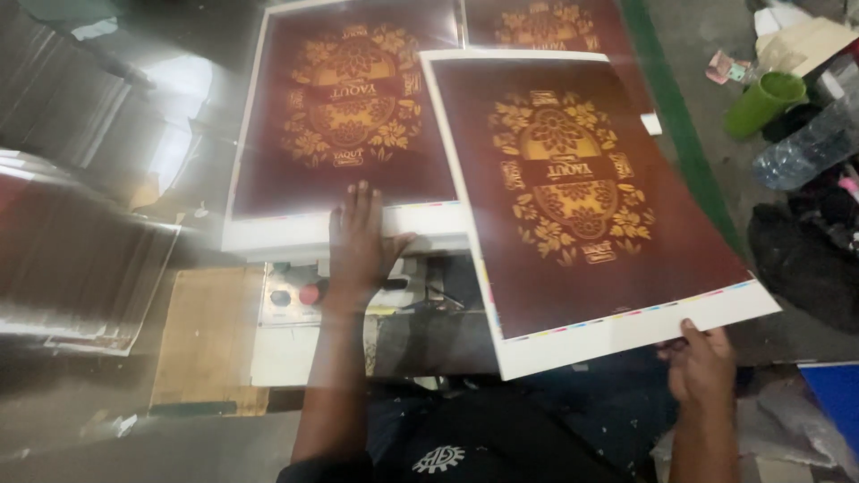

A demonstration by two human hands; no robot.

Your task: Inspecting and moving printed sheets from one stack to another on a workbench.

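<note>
Dark red paper with gold flowers makes the stack of printed sheets [344, 125], and that stack is the mark for every place told next. Left of the stack lie grey shiny piles, too blurred to name. At the near edge of the stack, on its white border, rests the left hand [360, 240]. Its grip is spread flat, fingers wide, pressing down and pinching nothing. Just below that hand, under the stack's near edge, sits a small panel with a red button [309, 292]. Right of the stack, and partly over its right corner, hangs the loose sheet [582, 201], tilted, with its long side running from the far end down toward the person. The right hand [702, 362] is at the near right corner of that sheet, well right of the stack. Its grip is pressed together on the white border, thumb on top, fingers hidden under. So the sheet stretches up and left from that grip, toward the stack. Far right of the stack stands a green cup [761, 103] on the floor beside a clear bottle [805, 143].
</note>
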